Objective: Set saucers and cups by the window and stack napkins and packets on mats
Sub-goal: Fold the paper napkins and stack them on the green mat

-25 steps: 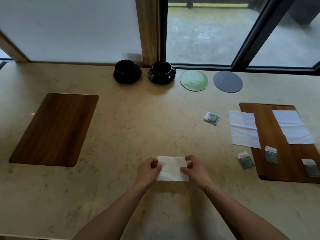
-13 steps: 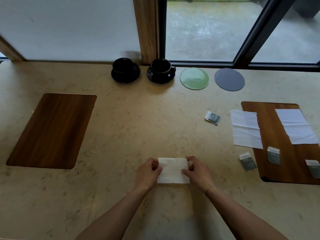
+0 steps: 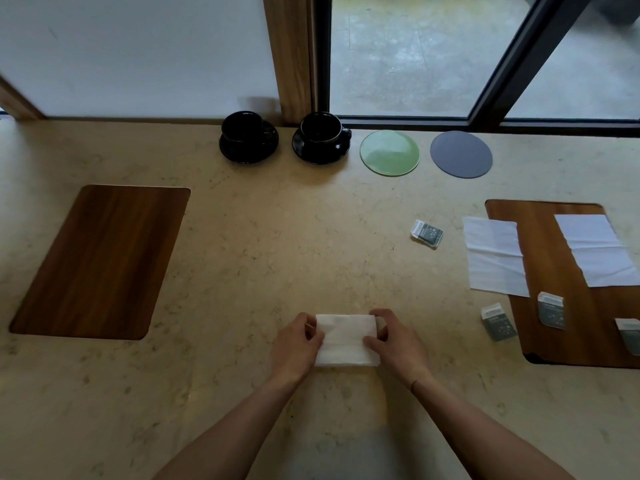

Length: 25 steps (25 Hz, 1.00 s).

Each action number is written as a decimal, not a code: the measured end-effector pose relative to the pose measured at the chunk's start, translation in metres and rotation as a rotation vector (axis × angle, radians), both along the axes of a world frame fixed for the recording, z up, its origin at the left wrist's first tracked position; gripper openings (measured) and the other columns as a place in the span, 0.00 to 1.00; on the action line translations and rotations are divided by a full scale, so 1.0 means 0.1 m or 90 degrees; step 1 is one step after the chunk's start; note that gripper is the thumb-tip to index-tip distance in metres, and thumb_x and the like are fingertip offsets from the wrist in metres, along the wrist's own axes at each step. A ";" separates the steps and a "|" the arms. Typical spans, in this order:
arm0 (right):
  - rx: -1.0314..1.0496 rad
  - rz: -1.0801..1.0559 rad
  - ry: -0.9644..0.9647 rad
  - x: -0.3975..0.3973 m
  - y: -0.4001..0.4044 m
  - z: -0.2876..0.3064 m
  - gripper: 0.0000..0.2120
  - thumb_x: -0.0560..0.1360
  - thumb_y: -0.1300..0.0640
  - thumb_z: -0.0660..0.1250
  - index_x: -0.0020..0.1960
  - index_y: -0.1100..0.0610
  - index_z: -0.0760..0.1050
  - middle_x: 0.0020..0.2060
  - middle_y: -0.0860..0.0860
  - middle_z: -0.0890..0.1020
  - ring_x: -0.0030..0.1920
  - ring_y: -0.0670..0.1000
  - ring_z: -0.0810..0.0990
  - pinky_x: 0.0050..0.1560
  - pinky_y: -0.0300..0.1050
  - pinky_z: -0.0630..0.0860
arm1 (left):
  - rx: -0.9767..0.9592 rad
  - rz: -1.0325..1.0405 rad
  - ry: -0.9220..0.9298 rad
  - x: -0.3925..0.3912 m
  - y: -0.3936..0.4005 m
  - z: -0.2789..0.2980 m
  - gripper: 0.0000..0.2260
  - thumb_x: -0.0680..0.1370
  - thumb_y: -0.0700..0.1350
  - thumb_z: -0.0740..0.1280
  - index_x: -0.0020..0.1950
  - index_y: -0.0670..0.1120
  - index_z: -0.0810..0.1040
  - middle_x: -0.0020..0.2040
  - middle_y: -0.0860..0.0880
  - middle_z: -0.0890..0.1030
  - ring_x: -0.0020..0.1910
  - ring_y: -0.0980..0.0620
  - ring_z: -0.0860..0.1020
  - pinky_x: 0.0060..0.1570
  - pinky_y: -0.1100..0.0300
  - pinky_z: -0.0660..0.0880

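Observation:
A folded white napkin lies on the beige table in front of me. My left hand pinches its left edge and my right hand pinches its right edge. Two black cups on black saucers stand by the window, with a green saucer and a grey saucer to their right. A bare wooden mat lies at the left. The right wooden mat carries an unfolded napkin and two packets. Another napkin overlaps its left edge.
One grey packet lies loose on the table right of centre, and another rests just off the right mat's left edge. A wooden post and the dark window frame run along the far side of the table.
Both hands stay on the folded napkin with only slight finger shifts. The camera has tilted a little, moving the scene slightly in the frame.

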State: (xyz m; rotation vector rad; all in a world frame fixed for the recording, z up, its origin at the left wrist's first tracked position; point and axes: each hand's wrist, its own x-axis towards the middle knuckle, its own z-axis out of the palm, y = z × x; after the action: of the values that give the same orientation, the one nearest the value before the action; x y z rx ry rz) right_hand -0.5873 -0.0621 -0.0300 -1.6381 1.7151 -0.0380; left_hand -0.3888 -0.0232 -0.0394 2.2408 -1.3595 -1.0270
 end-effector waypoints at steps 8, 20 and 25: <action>-0.013 0.049 0.050 -0.01 0.01 0.00 0.28 0.76 0.43 0.64 0.72 0.41 0.56 0.45 0.44 0.80 0.43 0.47 0.80 0.41 0.48 0.81 | -0.006 -0.027 -0.069 0.00 0.04 -0.02 0.13 0.76 0.55 0.66 0.58 0.56 0.68 0.45 0.57 0.77 0.41 0.57 0.77 0.41 0.55 0.79; -0.141 0.308 0.185 -0.06 0.08 0.03 0.23 0.79 0.40 0.55 0.73 0.39 0.60 0.75 0.45 0.59 0.75 0.54 0.53 0.71 0.53 0.58 | -0.156 -0.315 -0.222 0.09 0.06 -0.06 0.13 0.77 0.53 0.66 0.61 0.54 0.78 0.59 0.53 0.76 0.58 0.50 0.71 0.54 0.56 0.71; -0.114 0.338 0.219 -0.09 0.09 -0.01 0.24 0.80 0.39 0.52 0.75 0.37 0.54 0.78 0.43 0.53 0.78 0.55 0.46 0.73 0.55 0.52 | -0.115 -0.378 -0.252 0.14 0.07 -0.06 0.20 0.75 0.57 0.65 0.66 0.55 0.73 0.65 0.51 0.72 0.64 0.47 0.68 0.59 0.51 0.67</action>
State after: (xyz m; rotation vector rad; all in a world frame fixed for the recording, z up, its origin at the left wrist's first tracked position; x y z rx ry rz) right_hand -0.5965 -0.0534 -0.0307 -2.2945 1.4881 0.3747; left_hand -0.3745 -0.0164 -0.0449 2.0116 -2.2761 -0.5841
